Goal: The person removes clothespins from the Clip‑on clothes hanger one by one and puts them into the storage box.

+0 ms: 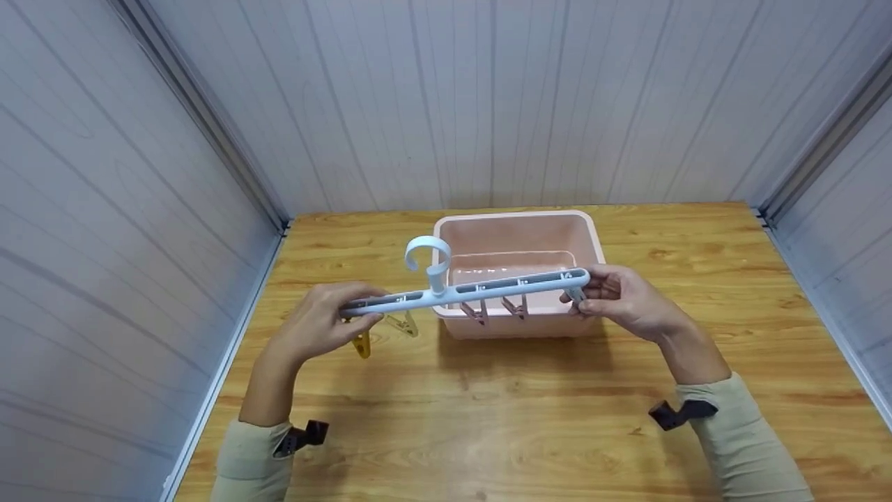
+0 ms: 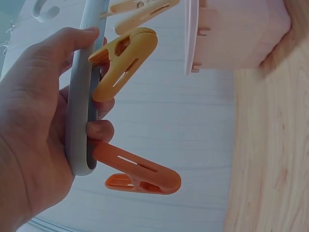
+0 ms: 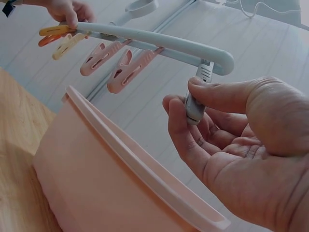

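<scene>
Pale panelled walls close in a wooden table (image 1: pixel 529 432), and both hands work above it. The right hand (image 1: pixel 627 301) pinches a grey peg (image 3: pixel 198 94) between thumb and forefinger, right under the rack (image 1: pixel 474 289) end, the other fingers loosely curled beneath. The left hand (image 1: pixel 317 324) wraps the rack's far end, with orange pegs (image 2: pixel 140 174) hanging just past its fingertips. Between the hands two pink pegs (image 3: pixel 116 65) dangle over the pink tub (image 1: pixel 519 244). By my reading the work is early: every peg seen hangs on the rack, and the tub looks bare inside. Only the right wrist view shows the pinch clearly; the left wrist view alone shows the orange pegs' attachment; the head view shows the hook (image 1: pixel 426 254).
</scene>
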